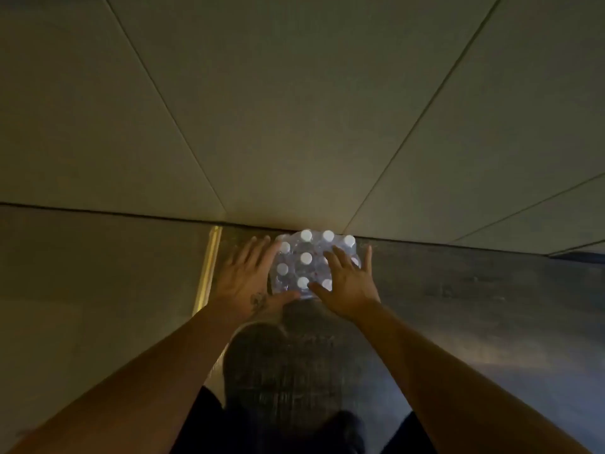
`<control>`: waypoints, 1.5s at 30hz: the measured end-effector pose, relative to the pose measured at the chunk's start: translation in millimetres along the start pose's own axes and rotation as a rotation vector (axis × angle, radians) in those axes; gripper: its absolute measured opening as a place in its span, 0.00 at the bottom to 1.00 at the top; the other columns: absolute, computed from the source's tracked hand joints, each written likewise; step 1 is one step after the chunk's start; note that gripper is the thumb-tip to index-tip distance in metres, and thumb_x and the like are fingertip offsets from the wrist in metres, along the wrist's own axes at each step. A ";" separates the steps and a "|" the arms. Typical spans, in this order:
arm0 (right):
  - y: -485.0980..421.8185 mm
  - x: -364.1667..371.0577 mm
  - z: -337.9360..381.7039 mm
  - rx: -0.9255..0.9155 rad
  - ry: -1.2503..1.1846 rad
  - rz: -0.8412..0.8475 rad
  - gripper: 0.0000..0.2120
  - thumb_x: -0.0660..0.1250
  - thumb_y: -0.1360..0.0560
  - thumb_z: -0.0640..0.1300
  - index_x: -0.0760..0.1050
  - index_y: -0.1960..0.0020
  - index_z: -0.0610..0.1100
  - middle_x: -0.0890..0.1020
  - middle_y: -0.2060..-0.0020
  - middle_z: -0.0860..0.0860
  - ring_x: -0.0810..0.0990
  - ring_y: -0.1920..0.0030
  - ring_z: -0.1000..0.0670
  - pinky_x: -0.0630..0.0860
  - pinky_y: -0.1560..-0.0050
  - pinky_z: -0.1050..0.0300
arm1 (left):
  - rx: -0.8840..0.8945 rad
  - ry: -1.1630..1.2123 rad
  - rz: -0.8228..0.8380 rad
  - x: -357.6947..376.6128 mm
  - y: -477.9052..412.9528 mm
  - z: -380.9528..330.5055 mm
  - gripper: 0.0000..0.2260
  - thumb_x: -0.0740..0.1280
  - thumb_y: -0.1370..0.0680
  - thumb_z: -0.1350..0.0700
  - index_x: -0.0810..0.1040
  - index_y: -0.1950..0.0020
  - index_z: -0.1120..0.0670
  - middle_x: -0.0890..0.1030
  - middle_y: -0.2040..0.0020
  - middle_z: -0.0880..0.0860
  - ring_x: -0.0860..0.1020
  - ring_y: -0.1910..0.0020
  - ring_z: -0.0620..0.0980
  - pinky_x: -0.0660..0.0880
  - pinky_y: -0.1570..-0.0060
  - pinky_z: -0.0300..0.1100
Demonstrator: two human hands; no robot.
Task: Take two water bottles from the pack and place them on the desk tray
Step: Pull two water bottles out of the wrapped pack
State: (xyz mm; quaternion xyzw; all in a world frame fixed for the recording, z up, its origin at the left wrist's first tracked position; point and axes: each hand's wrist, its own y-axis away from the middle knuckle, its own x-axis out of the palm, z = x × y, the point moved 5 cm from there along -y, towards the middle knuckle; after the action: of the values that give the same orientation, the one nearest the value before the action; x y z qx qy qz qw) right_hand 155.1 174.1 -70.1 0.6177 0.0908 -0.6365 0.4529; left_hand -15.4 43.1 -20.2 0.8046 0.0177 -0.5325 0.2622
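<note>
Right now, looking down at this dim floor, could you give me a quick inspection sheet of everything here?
Surface: dark floor, dimly lit, meeting a panelled wall.
Job's things: pack of water bottles standing on the floor against the wall, white caps up, plastic wrap seemingly on; no bottle taken out. No desk tray in view.
Clutter: nothing seen.
Hands: left hand spread open at the pack's left side; right hand spread open over its right part, fingers across some caps. Neither hand is closed on anything.
Cables: nothing seen.
Surroundings: pale strip on the floor left of the pack; the person's dark clothing at the bottom edge.
</note>
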 end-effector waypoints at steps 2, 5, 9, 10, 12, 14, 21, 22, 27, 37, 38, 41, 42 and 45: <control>-30.5 21.8 -4.2 0.015 -0.027 -0.025 0.39 0.59 0.19 0.69 0.53 0.16 0.53 0.59 0.14 0.47 0.57 0.14 0.40 0.34 0.19 0.33 | -0.016 0.002 0.030 28.4 -22.3 11.6 0.53 0.57 0.26 0.20 0.44 0.11 0.47 0.46 0.10 0.52 0.45 0.11 0.56 0.50 0.14 0.60; -69.8 45.3 1.3 -0.053 0.013 -0.018 0.35 0.66 0.18 0.59 0.57 0.17 0.50 0.65 0.17 0.46 0.63 0.16 0.40 0.54 0.16 0.39 | -0.008 0.008 0.030 58.3 -52.1 26.2 0.54 0.61 0.27 0.20 0.44 0.11 0.47 0.47 0.10 0.53 0.46 0.11 0.57 0.52 0.14 0.62; -94.9 60.6 9.2 -0.047 0.131 -0.005 0.32 0.66 0.17 0.56 0.60 0.18 0.49 0.67 0.19 0.44 0.66 0.19 0.39 0.64 0.20 0.37 | 0.013 0.069 -0.001 81.1 -76.0 32.0 0.55 0.64 0.29 0.20 0.44 0.12 0.45 0.49 0.10 0.53 0.51 0.12 0.58 0.55 0.15 0.61; -98.2 63.0 9.5 -0.024 0.165 0.038 0.33 0.68 0.18 0.55 0.59 0.18 0.48 0.66 0.19 0.44 0.67 0.19 0.38 0.66 0.22 0.35 | 0.003 0.112 -0.003 84.1 -80.1 32.7 0.55 0.64 0.30 0.20 0.44 0.13 0.44 0.50 0.10 0.52 0.52 0.12 0.58 0.58 0.16 0.62; -101.9 68.9 12.0 0.004 0.217 0.104 0.38 0.73 0.21 0.52 0.57 0.18 0.47 0.66 0.20 0.42 0.68 0.21 0.37 0.68 0.23 0.33 | 0.004 0.190 -0.012 89.4 -83.9 31.5 0.56 0.64 0.32 0.19 0.44 0.14 0.42 0.53 0.11 0.51 0.57 0.13 0.57 0.64 0.19 0.63; -101.6 69.3 12.9 0.019 0.229 0.125 0.36 0.72 0.20 0.50 0.58 0.19 0.45 0.68 0.21 0.41 0.73 0.23 0.36 0.72 0.26 0.33 | 0.020 0.240 -0.050 92.8 -83.5 29.0 0.56 0.65 0.33 0.19 0.45 0.14 0.41 0.57 0.12 0.50 0.61 0.15 0.57 0.68 0.21 0.61; -73.9 2.6 19.2 -0.138 0.020 -0.097 0.21 0.62 0.15 0.53 0.65 0.24 0.47 0.77 0.29 0.43 0.83 0.46 0.45 0.81 0.48 0.47 | 0.101 0.632 -0.090 99.1 -85.1 29.2 0.50 0.78 0.31 0.30 0.56 0.16 0.34 0.64 0.15 0.46 0.67 0.19 0.51 0.74 0.29 0.54; -64.0 -17.2 20.8 -0.184 -0.020 -0.156 0.20 0.61 0.15 0.54 0.66 0.26 0.48 0.78 0.32 0.44 0.80 0.51 0.48 0.78 0.53 0.51 | 0.103 0.666 -0.092 96.5 -86.5 26.1 0.49 0.79 0.33 0.30 0.56 0.17 0.33 0.65 0.16 0.45 0.69 0.20 0.49 0.74 0.32 0.51; -8.4 -118.2 33.6 -0.429 -0.045 -0.351 0.15 0.63 0.16 0.53 0.71 0.33 0.47 0.81 0.45 0.46 0.79 0.56 0.48 0.73 0.60 0.52 | 0.063 0.809 -0.148 78.8 -95.6 1.6 0.40 0.76 0.45 0.20 0.58 0.39 0.11 0.76 0.42 0.21 0.76 0.37 0.29 0.73 0.46 0.35; -7.9 -131.9 15.8 -0.256 -0.593 -0.526 0.15 0.60 0.16 0.61 0.78 0.41 0.53 0.81 0.60 0.55 0.81 0.62 0.55 0.78 0.61 0.53 | 0.088 0.927 -0.227 69.4 -97.2 1.0 0.36 0.85 0.37 0.37 0.76 0.33 0.38 0.86 0.39 0.42 0.85 0.40 0.40 0.84 0.38 0.58; -14.5 -115.0 5.9 -0.159 -0.713 -0.536 0.15 0.59 0.16 0.61 0.78 0.43 0.53 0.82 0.60 0.54 0.82 0.62 0.53 0.79 0.61 0.52 | 0.076 0.923 -0.238 69.5 -97.2 4.1 0.35 0.85 0.37 0.38 0.76 0.34 0.39 0.86 0.40 0.41 0.85 0.40 0.38 0.84 0.38 0.57; -33.8 -46.1 -14.2 0.023 -0.483 -0.426 0.12 0.61 0.17 0.60 0.76 0.41 0.54 0.82 0.53 0.54 0.82 0.57 0.54 0.83 0.56 0.52 | 0.049 0.870 -0.293 69.0 -100.3 10.4 0.32 0.86 0.35 0.42 0.78 0.35 0.43 0.86 0.41 0.44 0.84 0.39 0.42 0.83 0.36 0.56; -40.1 -22.1 -17.3 0.030 -0.343 -0.348 0.13 0.64 0.17 0.57 0.75 0.37 0.53 0.83 0.46 0.53 0.83 0.52 0.53 0.84 0.50 0.51 | 0.040 0.854 -0.307 68.9 -101.2 11.7 0.32 0.86 0.34 0.42 0.77 0.35 0.43 0.86 0.41 0.43 0.84 0.37 0.43 0.82 0.35 0.54; -56.0 28.5 -25.2 0.060 -0.170 -0.156 0.22 0.67 0.17 0.53 0.70 0.25 0.50 0.74 0.28 0.47 0.80 0.33 0.47 0.82 0.35 0.45 | 0.022 0.865 -0.323 68.4 -99.9 14.1 0.35 0.84 0.36 0.38 0.73 0.34 0.34 0.82 0.42 0.34 0.80 0.40 0.32 0.79 0.39 0.43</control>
State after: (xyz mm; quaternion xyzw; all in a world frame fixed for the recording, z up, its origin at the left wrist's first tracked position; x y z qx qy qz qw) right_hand 139.3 210.0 -125.3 0.5657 0.0809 -0.7224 0.3893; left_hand -28.5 105.9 -123.8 0.9426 0.2448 -0.1821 0.1360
